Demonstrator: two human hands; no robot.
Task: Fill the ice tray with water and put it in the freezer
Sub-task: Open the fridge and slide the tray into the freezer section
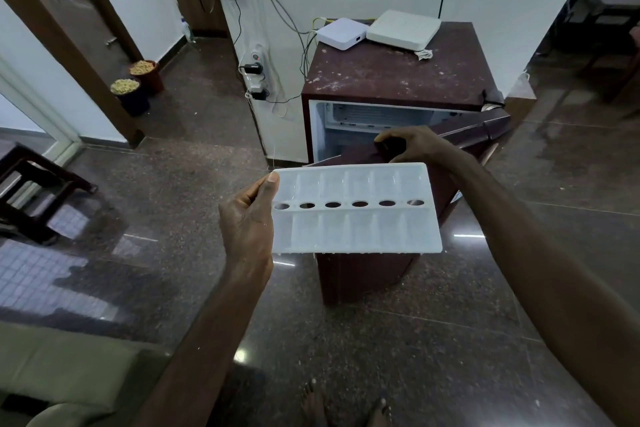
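Observation:
My left hand holds a white ice tray by its left edge, level in front of me, with water drops hanging from its near rim. The tray has two rows of cells and a row of oval holes down the middle. Behind it stands a small maroon fridge. My right hand grips the top edge of the fridge door, which is swung partly open. The white freezer compartment shows inside at the top.
Two white boxes sit on the fridge top with cables running up the wall. A power strip hangs left of the fridge. Two pots stand by the door frame. A dark stool is at left, and a polished stone floor lies all around.

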